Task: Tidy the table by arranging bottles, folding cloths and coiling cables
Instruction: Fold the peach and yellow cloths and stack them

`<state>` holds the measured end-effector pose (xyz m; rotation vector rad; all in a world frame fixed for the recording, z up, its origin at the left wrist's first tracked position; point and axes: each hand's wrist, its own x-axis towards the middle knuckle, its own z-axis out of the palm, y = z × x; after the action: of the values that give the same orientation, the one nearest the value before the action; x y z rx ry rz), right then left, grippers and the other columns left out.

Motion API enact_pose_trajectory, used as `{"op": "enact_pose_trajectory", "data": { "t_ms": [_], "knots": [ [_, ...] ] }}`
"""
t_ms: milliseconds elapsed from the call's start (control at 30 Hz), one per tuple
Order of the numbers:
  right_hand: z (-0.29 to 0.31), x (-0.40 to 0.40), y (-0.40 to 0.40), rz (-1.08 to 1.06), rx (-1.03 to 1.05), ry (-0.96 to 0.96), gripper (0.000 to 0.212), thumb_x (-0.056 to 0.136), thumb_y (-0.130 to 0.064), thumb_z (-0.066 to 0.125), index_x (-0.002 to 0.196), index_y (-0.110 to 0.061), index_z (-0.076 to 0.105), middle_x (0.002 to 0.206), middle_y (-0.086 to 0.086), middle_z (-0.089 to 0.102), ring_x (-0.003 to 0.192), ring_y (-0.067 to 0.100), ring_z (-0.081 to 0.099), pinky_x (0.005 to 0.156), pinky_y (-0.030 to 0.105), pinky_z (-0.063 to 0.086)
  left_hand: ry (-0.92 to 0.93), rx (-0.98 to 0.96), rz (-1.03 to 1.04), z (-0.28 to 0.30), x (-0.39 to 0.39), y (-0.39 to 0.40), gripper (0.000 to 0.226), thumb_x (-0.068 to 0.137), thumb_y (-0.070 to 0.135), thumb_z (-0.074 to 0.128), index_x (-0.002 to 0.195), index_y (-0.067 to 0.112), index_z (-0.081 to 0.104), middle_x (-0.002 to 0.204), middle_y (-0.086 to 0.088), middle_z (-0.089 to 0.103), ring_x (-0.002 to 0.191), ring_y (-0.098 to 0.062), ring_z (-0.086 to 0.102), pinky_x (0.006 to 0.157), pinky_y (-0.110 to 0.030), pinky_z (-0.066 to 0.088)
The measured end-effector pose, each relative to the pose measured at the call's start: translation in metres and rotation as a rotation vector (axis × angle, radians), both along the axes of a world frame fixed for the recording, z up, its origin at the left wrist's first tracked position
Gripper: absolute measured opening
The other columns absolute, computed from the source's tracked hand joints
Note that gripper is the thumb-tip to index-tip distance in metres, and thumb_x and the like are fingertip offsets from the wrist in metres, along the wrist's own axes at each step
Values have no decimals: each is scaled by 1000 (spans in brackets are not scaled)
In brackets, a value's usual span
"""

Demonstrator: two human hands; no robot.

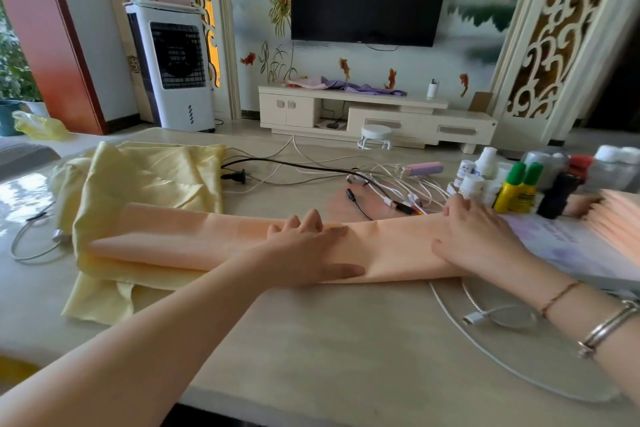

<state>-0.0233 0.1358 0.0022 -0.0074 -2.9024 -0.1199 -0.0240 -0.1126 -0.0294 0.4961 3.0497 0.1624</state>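
A long peach cloth (194,239), folded into a narrow strip, lies across the beige table (329,340). Flat on its middle, with straight fingers, rests my left hand (308,250). My right hand (481,239) presses flat on the strip further right. Under the strip's left end lies a crumpled pale yellow cloth (138,184). Behind the strip, black and white cables (381,180) sprawl in a tangle. A cluster of bottles (519,184), two yellow with green caps, stands at the right.
A white cable (31,246) loops at the table's left. A round glass plate (536,357) with another white cable sits front right. A white booklet (581,246) lies at the right edge. A pink power bank (424,169) sits behind the cables.
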Motion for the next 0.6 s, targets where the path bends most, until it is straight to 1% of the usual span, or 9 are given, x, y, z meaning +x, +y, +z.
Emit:
{"op": "enact_pose_trajectory", "data": {
  "t_ms": [100, 200, 233, 300, 367, 433, 467, 533, 600],
  "knots": [
    [-1, 8, 8, -47, -47, -135, 67, 90, -46, 49, 135, -1, 27, 127, 16, 55, 116, 31, 52, 82, 33, 42, -45, -16, 27, 2, -1, 2, 88, 65, 91, 34, 142, 54, 15, 126, 6, 28, 123, -23, 29, 101, -46, 23],
    [1, 16, 3, -82, -80, -203, 80, 94, -50, 41, 146, 2, 10, 141, 16, 48, 128, 30, 46, 96, 35, 41, -93, -24, 54, 5, 1, 5, 92, 64, 91, 37, 144, 53, 12, 131, 4, 27, 126, -25, 27, 104, -48, 21],
    [3, 17, 1, -90, -131, -243, 81, 95, -49, 41, 148, 3, 9, 145, 15, 43, 131, 30, 42, 100, 33, 38, -100, -26, 58, 7, 1, 6, 93, 63, 91, 38, 144, 53, 11, 132, 4, 27, 126, -26, 27, 104, -49, 21],
    [10, 17, -3, -105, -301, -344, 69, 97, -42, 44, 146, 2, 23, 146, 15, 41, 132, 27, 41, 98, 27, 36, -105, -20, 64, 9, 2, 7, 93, 64, 91, 39, 144, 53, 11, 134, 3, 27, 127, -27, 26, 106, -49, 20],
    [13, 10, 0, -92, -530, -359, 40, 96, -30, 52, 128, -7, 48, 124, 14, 55, 111, 26, 53, 81, 26, 42, -103, -11, 69, 8, 3, 7, 92, 64, 90, 39, 144, 53, 12, 134, 3, 27, 127, -27, 26, 105, -48, 20],
    [16, 8, 3, -114, -905, -377, 9, 91, -18, 57, 98, -12, 53, 84, 8, 56, 72, 21, 53, 57, 28, 35, -96, -12, 70, 6, 2, 7, 92, 64, 90, 40, 144, 53, 12, 133, 3, 27, 126, -27, 26, 105, -47, 20],
    [19, 7, 2, -120, -1110, -409, 6, 91, -12, 55, 89, -14, 50, 73, 7, 50, 61, 18, 46, 54, 27, 30, -94, -10, 69, 5, 2, 7, 92, 64, 90, 40, 143, 53, 12, 133, 3, 26, 126, -26, 26, 104, -47, 21],
    [26, 6, -7, -104, -1447, -464, 14, 91, -4, 48, 84, -15, 45, 65, 6, 42, 54, 15, 38, 53, 26, 26, -85, -6, 65, 4, 0, 6, 91, 64, 90, 39, 143, 54, 12, 133, 3, 27, 125, -26, 26, 104, -46, 21],
    [36, 6, -26, -14, -1635, -477, 19, 91, -1, 43, 78, -15, 43, 62, 4, 36, 49, 12, 32, 52, 24, 24, -87, 4, 57, 5, -1, 5, 88, 65, 90, 39, 141, 56, 11, 132, 3, 27, 125, -27, 26, 103, -46, 22]
  ]
}}
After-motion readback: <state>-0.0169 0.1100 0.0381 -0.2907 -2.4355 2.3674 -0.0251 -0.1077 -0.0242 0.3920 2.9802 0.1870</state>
